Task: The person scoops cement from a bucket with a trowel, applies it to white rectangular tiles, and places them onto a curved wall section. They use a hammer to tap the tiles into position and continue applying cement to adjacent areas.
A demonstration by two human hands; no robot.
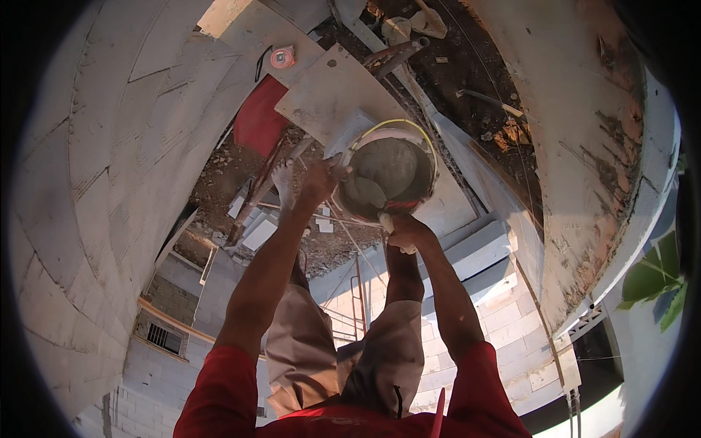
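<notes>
A round bucket with a yellow handle stands on a board and holds wet grey mortar. My right hand is closed round the handle of a trowel at the bucket's near rim. The trowel's mortar-covered blade lies inside the bucket, over the mortar. At the bucket's left rim, my left hand is closed by the lower corner of a flat grey plate-like tool, which it appears to grip. The fingers are partly hidden there. That plate leans beside the bucket's far left side.
I stand high on planks between a block wall at left and a rough wall at right. A tape measure lies on a far board. Below are a red sheet, rubble, broken white pieces and a metal ladder-like frame.
</notes>
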